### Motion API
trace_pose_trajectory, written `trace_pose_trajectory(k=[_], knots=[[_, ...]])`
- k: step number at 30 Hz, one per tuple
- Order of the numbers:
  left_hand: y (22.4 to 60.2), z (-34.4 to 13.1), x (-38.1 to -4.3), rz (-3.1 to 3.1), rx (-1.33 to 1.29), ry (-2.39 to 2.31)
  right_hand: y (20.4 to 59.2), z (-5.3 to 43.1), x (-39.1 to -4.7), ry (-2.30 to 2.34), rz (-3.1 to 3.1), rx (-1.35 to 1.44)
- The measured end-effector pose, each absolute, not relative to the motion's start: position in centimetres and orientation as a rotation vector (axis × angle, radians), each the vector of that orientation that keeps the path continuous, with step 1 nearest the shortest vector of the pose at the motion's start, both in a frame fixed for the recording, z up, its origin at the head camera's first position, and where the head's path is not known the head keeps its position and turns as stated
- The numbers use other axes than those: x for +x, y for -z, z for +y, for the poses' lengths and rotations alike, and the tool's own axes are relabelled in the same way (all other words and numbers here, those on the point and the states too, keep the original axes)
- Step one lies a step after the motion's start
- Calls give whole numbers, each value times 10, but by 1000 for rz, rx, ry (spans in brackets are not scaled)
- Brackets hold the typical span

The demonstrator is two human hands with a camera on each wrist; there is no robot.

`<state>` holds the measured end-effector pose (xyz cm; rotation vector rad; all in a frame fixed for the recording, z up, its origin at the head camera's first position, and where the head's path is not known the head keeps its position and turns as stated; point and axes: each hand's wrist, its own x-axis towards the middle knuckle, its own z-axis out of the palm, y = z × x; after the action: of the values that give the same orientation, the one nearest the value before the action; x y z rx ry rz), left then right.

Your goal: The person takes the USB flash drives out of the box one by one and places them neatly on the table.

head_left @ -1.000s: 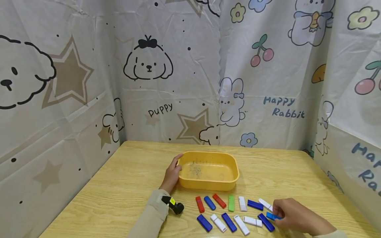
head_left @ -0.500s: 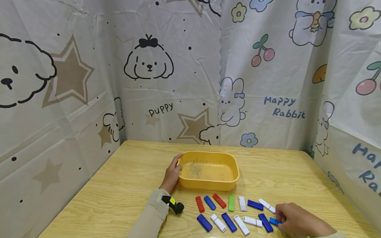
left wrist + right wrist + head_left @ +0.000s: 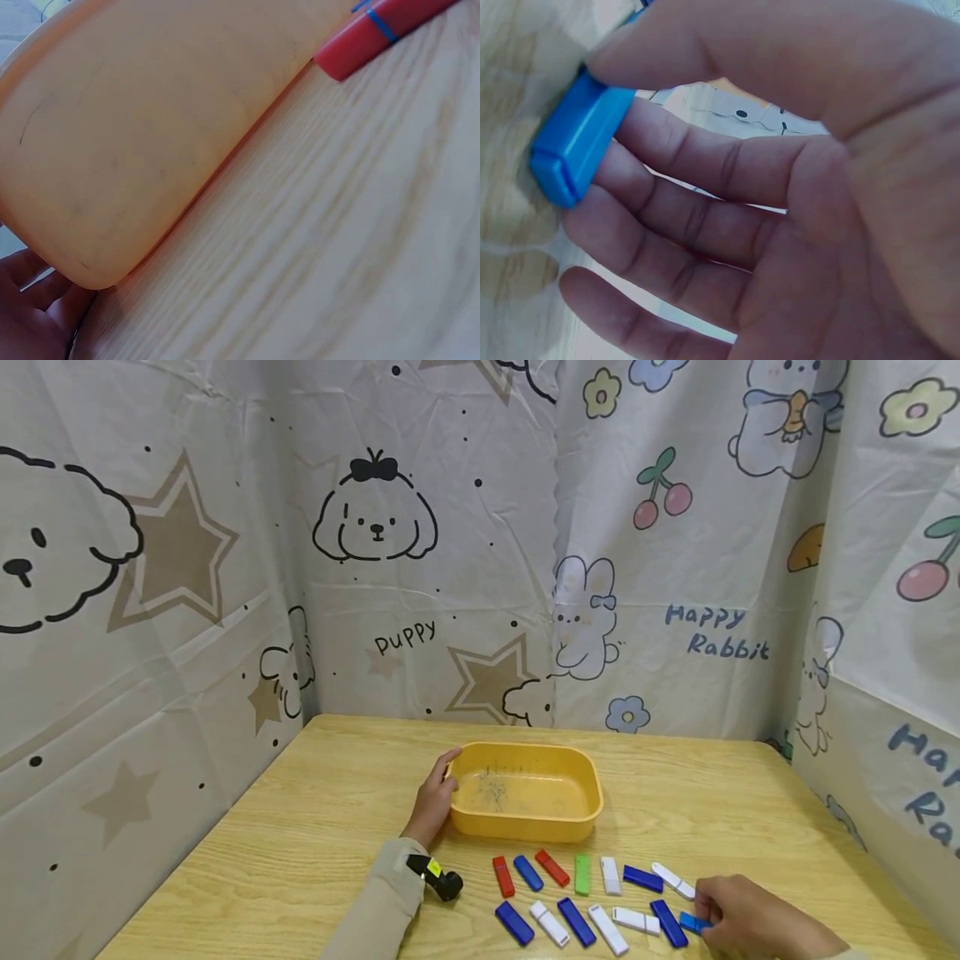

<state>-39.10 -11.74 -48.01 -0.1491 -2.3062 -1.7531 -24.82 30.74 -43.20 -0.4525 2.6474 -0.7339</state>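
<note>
In the head view, my left hand grips the left side of a yellow plastic basin; in the left wrist view its fingers curl against the basin's corner. My right hand, at the table's front right, pinches a light blue USB stick between thumb and fingertips, low over the wood. Two rough rows of USB sticks lie before the basin. Nearest the right hand are a dark blue stick and a white stick.
The rows also hold red sticks, a green stick and several more white and blue ones. A black wrist camera sits on the left sleeve. Printed curtains close off the table's back and sides.
My right hand has shifted slightly right with the light blue stick, away from the dark blue one, which now lies turned a little steeper. The left hand and basin stay put.
</note>
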Motion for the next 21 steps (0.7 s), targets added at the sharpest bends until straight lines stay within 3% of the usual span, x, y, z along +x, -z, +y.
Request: trace_pose_trajectory(k=[21], knots=[[478,-116,-391,-2300,-145,1759,430,314,-251,758,2640,-606]])
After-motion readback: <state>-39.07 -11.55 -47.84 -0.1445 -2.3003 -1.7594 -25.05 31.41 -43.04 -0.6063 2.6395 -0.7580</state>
